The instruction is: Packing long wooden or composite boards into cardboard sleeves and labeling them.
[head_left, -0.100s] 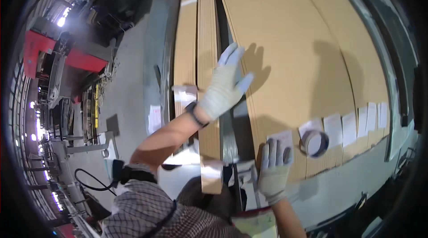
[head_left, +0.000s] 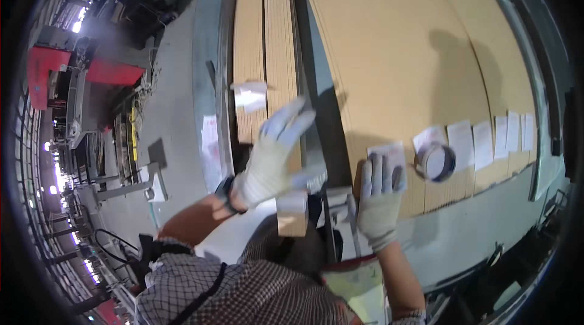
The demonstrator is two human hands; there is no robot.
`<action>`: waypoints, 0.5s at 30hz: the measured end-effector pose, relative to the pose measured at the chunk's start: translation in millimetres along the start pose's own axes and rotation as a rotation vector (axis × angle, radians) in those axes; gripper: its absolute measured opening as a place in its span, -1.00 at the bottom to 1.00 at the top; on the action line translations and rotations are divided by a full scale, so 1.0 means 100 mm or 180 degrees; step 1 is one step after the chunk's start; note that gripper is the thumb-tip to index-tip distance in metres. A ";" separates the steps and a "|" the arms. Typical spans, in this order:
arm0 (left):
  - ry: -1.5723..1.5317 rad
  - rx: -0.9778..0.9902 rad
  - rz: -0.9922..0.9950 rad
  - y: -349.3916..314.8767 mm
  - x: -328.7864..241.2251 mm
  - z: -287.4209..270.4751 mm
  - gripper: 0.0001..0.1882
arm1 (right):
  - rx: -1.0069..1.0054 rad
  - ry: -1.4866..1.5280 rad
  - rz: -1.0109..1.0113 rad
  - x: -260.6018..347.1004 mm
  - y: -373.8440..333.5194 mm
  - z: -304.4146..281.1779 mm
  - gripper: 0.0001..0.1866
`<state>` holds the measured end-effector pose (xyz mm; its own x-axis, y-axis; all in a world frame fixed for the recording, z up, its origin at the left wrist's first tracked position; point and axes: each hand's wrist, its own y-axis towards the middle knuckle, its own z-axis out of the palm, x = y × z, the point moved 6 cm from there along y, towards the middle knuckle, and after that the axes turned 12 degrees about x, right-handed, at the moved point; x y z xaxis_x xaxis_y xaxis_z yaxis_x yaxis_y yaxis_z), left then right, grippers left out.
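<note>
My left hand (head_left: 267, 164), in a pale knitted glove with bluish fingertips, is over a stack of narrow cardboard strips (head_left: 281, 39). Its fingers are stretched and the thumb is apart; nothing is held. Whether it touches the strips I cannot tell. Wide cardboard sheets (head_left: 389, 45) lie to the right. My right hand (head_left: 380, 206), gloved alike, rests flat at their near left corner with fingers extended, partly covering a white paper slip (head_left: 389, 151). Right of it, a roll of tape (head_left: 452, 162) lies near the sheets' near edge.
More white paper slips (head_left: 460, 145) line the sheets' near edge. A second strip stack (head_left: 246, 39) bears a shiny label (head_left: 250, 97). A dark gap (head_left: 331, 118) separates strips from wide sheets. Red machinery (head_left: 115, 72) stands at far left, beyond the grey floor (head_left: 170, 81).
My left hand has drawn back toward me and left, off the edge of the wide sheets. The right hand stays at the corner. The whole view has shifted slightly.
</note>
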<state>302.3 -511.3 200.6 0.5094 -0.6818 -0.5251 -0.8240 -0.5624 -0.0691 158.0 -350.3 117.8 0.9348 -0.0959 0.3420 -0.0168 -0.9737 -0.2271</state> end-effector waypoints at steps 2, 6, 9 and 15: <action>0.0049 0.0096 0.0158 -0.80 0.02 0.36 0.02 | -0.0006 -0.0051 -0.0021 0.03 0.00 0.02 -0.08; 0.0210 0.1086 -0.0524 -1.28 -0.09 0.95 -0.01 | -0.0202 -0.0355 -0.0027 0.01 -0.02 0.03 -0.06; -0.0132 0.0749 -0.0277 -1.16 -0.14 1.06 -0.10 | -0.0214 -0.0444 -0.0011 0.07 -0.03 0.02 -0.06; -0.1052 -0.1018 -0.0586 -0.30 0.13 0.87 -0.07 | -0.0334 -0.0513 0.0013 0.07 -0.09 0.08 -0.08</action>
<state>312.3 -462.3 121.8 0.4907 -0.4017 -0.7732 -0.5838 -0.8103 0.0505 167.6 -340.7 114.8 0.9792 -0.0737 0.1890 -0.0497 -0.9904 -0.1289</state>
